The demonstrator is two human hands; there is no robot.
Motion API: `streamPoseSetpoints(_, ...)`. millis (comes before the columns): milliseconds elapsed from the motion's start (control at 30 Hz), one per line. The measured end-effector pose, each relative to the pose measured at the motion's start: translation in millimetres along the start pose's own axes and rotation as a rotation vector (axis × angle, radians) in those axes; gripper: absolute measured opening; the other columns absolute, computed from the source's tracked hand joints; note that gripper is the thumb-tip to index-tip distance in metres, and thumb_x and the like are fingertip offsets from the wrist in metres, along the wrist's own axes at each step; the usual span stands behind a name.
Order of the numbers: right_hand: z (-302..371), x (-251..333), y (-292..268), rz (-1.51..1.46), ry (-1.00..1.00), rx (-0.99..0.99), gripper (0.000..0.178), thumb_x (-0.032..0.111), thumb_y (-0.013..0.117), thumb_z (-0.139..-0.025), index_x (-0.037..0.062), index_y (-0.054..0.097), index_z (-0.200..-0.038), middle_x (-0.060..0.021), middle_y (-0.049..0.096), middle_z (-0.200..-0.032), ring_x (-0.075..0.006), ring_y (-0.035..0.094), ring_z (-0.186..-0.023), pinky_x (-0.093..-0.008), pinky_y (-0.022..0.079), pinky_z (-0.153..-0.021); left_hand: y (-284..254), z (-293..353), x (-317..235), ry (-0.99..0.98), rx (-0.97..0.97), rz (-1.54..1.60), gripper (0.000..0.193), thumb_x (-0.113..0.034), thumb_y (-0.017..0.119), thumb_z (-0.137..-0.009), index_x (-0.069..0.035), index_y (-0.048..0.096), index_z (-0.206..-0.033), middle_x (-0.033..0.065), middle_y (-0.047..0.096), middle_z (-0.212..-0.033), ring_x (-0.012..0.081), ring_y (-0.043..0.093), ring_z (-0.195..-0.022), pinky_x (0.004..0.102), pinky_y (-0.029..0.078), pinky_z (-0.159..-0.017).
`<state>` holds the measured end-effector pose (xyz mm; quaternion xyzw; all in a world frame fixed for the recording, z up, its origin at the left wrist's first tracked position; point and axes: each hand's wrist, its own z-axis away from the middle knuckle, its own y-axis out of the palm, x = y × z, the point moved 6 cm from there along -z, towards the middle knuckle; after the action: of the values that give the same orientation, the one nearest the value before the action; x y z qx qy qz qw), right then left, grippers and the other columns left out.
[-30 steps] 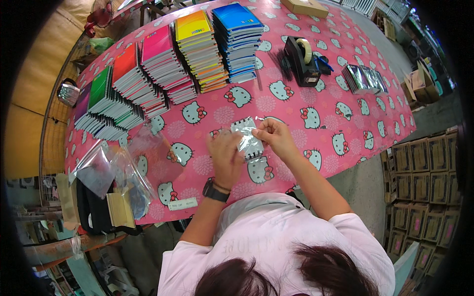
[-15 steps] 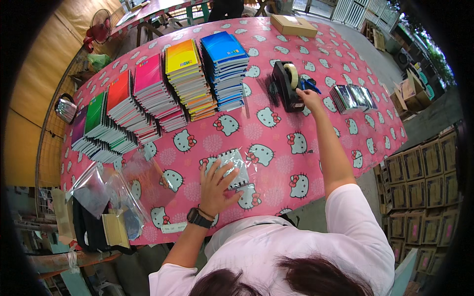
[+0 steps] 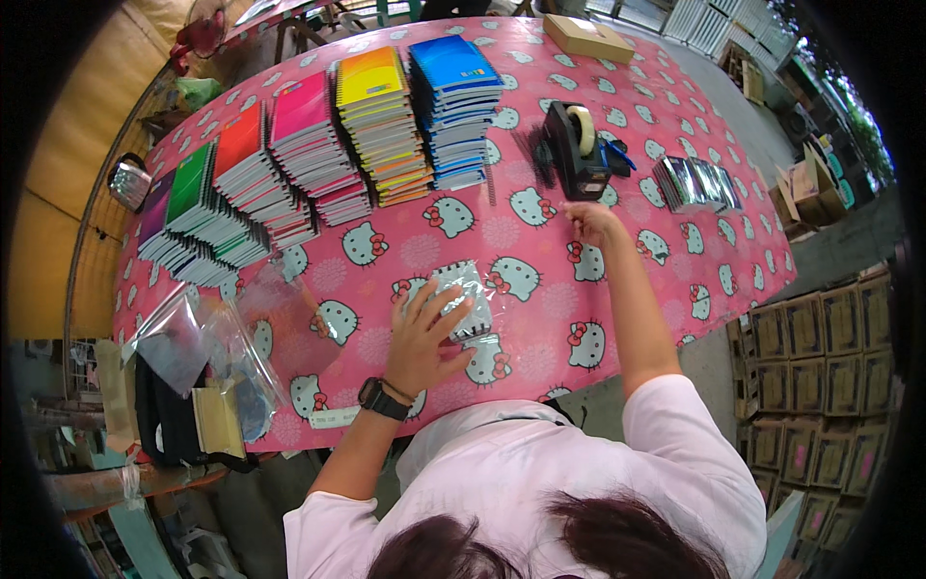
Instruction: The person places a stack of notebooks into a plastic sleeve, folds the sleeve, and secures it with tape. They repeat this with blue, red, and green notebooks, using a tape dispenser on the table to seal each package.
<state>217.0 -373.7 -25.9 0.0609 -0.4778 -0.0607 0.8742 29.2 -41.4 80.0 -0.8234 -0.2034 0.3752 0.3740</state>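
My left hand (image 3: 421, 338) lies with fingers spread on a small spiral-bound notebook (image 3: 465, 286) in a shiny clear plastic wrapper, pressing it to the table. My right hand (image 3: 592, 224) is just in front of the black tape dispenser (image 3: 561, 145), which carries a roll of pale tape (image 3: 582, 130). Its thumb and fingertips are pinched together, apart from the dispenser. Whatever they hold, perhaps a thin clear strip, cannot be made out.
Stacks of spiral notebooks (image 3: 371, 125) in several colours stand at the back left. Wrapped small packs (image 3: 696, 185) lie right of the dispenser, and a cardboard box (image 3: 586, 39) sits at the far edge. Clear plastic bags (image 3: 227, 352) lie at the left on the pink tablecloth (image 3: 424, 227).
My right hand has come off the tape dispenser, toward me and slightly left, with fingertips pinched. My left hand stays on the wrapped notebook. The whole view has shifted slightly.
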Motion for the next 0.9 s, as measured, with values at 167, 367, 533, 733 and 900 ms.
streamPoseSetpoints(167, 106, 45, 149, 0.312, -0.176, 0.506, 0.016, 0.022, 0.062, -0.086, 0.0063, 0.061, -0.082, 0.0034, 0.055, -0.065, -0.0040, 0.049, -0.051, -0.0213, 0.040, -0.047, -6, -1, -2, -0.032, 0.100, -0.002, 0.074, -0.035, 0.075, -0.064, -0.022, 0.047, -0.131, 0.0054, 0.039, -0.140, 0.0337, 0.027, -0.132, 0.0576, 0.019, -0.104)
streamPoseSetpoints(367, 138, 31, 211, 1.126, -0.395, 0.443, 0.051, 0.049, 0.071, -0.071, -0.0010, 0.063, -0.065, -0.0056, 0.057, -0.055, -0.0144, 0.053, -0.046, -0.0307, 0.042, -0.045, -9, -5, -1, -0.015, 0.204, -0.042, 0.081, -0.037, 0.076, -0.061, -0.025, 0.044, -0.134, 0.0073, 0.028, -0.146, 0.0383, 0.019, -0.135, 0.0607, 0.018, -0.105)
streamPoseSetpoints(533, 115, 2, 181, 1.122, -0.220, 0.353, 0.058, 0.054, 0.075, -0.064, -0.0010, 0.059, -0.066, -0.0042, 0.056, -0.060, -0.0134, 0.050, -0.051, -0.0290, 0.039, -0.046, -12, -6, -4, 0.012, 0.259, -0.022, 0.083, -0.036, 0.076, -0.060, -0.025, 0.042, -0.135, 0.0070, 0.026, -0.148, 0.0391, 0.021, -0.134, 0.0603, 0.017, -0.105)
streamPoseSetpoints(733, 94, -77, 139, 0.456, -0.105, 0.395, 0.034, 0.033, 0.075, -0.074, 0.0085, 0.053, -0.068, 0.0030, 0.051, -0.063, -0.0088, 0.044, -0.053, -0.0255, 0.036, -0.048, -7, -8, -4, -0.029, 0.186, 0.010, 0.084, -0.031, 0.075, -0.061, -0.022, 0.039, -0.137, 0.0039, 0.027, -0.147, 0.0363, 0.023, -0.134, 0.0638, 0.018, -0.103)
streamPoseSetpoints(900, 109, -80, 107, 0.571, -0.305, 0.122, 0.020, 0.018, 0.073, -0.076, 0.0070, 0.056, -0.074, 0.0050, 0.051, -0.068, -0.0050, 0.044, -0.061, -0.0228, 0.036, -0.053, -21, -26, -20, 0.092, 0.224, -0.271, 0.076, -0.027, 0.072, -0.065, -0.020, 0.041, -0.135, 0.0025, 0.033, -0.144, 0.0324, 0.022, -0.135, 0.0632, 0.017, -0.104)
